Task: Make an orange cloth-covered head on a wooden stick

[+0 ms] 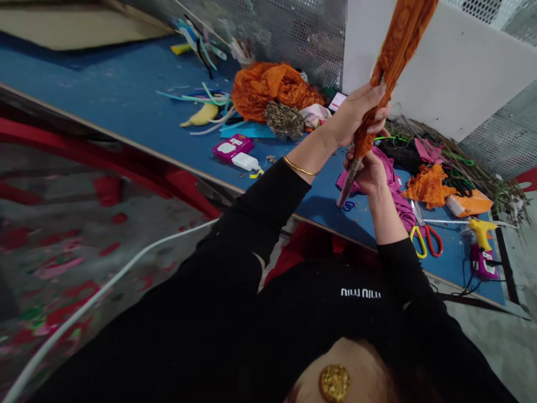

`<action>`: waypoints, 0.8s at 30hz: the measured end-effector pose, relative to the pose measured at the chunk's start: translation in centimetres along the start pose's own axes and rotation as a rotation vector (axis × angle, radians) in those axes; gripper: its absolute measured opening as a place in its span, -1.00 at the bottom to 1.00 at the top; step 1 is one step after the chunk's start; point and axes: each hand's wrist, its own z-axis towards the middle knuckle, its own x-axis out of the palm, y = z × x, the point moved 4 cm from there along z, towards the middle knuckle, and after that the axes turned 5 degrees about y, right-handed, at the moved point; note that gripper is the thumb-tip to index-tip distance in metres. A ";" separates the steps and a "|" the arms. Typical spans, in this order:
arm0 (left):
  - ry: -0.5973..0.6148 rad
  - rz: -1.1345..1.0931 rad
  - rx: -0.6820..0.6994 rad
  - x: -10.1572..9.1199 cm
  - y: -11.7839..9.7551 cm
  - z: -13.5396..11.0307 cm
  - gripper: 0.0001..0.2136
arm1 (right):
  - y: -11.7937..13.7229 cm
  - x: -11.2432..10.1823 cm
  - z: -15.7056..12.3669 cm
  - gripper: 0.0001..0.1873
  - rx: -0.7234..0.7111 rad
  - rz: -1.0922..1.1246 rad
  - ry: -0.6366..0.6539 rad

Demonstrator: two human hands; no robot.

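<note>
A long bundle of patterned orange fabric (pixel 405 42) slants up toward the top edge, wrapped along a stick (pixel 350 182) whose bare lower end points down over the blue table. My left hand (pixel 356 115) is closed around the fabric, with the thumb pressed along it. Just below, my right hand (pixel 372 172) has its fingers closed around the bundle's lower end, where fabric meets stick; some of those fingers are hidden. Purple cloth (pixel 392 187) lies on the table behind my right hand. Near the stick's tip is a small blue loop (pixel 348 206).
Scissors (pixel 425 232) and a yellow glue gun (pixel 481 232) lie at the right. Crumpled orange cloth (pixel 268 87), a banana-shaped item (pixel 203 115) and a magenta box (pixel 232 146) sit left of my arms. Dry stems (pixel 474 151) line the back. A white cable (pixel 126 274) crosses at left.
</note>
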 end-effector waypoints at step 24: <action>-0.086 0.160 0.272 -0.6 1.7 1.0 -0.83 | 1.2 1.9 -4.2 -0.49 -0.690 -1.275 -0.529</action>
